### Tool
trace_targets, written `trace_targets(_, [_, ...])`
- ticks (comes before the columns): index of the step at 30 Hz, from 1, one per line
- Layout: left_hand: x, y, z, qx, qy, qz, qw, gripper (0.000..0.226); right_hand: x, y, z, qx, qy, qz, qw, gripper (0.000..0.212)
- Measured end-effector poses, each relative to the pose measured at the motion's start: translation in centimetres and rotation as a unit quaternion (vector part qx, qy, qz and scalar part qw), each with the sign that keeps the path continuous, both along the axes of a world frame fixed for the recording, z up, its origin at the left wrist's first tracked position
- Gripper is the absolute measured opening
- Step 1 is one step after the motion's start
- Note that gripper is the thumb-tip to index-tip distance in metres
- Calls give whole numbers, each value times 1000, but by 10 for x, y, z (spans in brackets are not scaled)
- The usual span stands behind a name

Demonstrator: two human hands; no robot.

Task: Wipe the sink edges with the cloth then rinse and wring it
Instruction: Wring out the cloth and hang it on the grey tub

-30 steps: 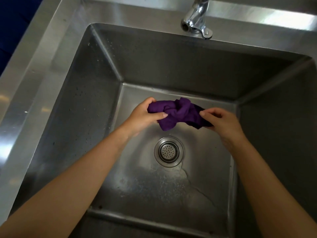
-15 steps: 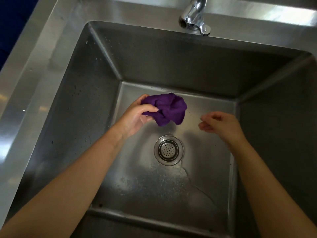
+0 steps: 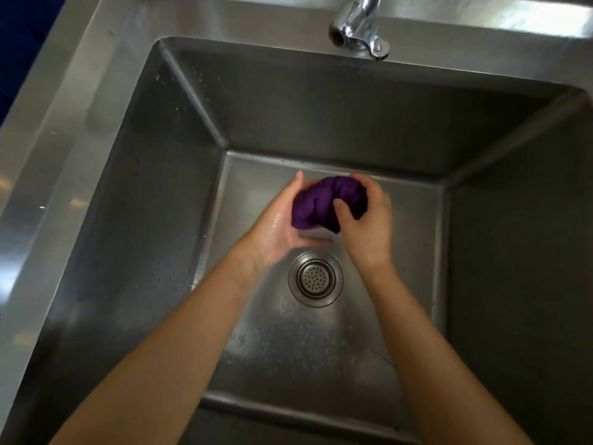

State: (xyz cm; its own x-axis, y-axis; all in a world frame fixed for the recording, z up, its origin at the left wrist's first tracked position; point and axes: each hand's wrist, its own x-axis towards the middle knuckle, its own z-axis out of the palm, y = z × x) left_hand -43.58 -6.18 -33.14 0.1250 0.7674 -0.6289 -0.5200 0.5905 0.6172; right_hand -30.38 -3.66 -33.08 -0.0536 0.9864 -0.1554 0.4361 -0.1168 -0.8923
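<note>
A purple cloth (image 3: 316, 203) is bunched into a ball over the middle of the steel sink (image 3: 96, 130). My left hand (image 3: 277, 226) cups it from below and the left, palm up and wet. My right hand (image 3: 365, 220) presses on it from the right and above, fingers curled over the top. Both hands hang just beyond the round drain strainer (image 3: 316, 279). Part of the cloth is hidden between the palms.
A chrome tap (image 3: 357, 27) juts out over the back edge, with no water running. The sink floor is wet, with droplets on the left wall. A broad steel rim runs along the left and the back.
The cloth was stretched between both hands, then held by the left hand alone. Now the right hand has come back onto it and the cloth is balled up between both.
</note>
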Motion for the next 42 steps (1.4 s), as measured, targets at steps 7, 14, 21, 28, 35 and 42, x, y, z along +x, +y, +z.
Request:
trace_targets(7, [26, 8, -23, -138, 43, 245, 959, 46, 0, -25, 24, 43, -112, 184, 976, 43])
trace_targets(14, [47, 11, 3, -112, 6, 147, 983, 35, 5, 3, 25, 183, -225, 296, 910, 58])
trace_targets(21, [48, 3, 11, -171, 38, 210, 962, 33, -2, 11, 3, 299, -223, 280, 885, 49])
trace_targets(28, [47, -3, 5, -199, 135, 132, 962, 46, -7, -3, -15, 266, -287, 142, 909, 45])
trace_targets(35, [47, -12, 10, -232, 81, 166, 955, 44, -21, -13, -11, 39, -316, 181, 930, 54])
trace_targets(42, [25, 7, 18, -202, 145, 138, 959, 27, 9, -8, 21, 206, -260, 311, 891, 68])
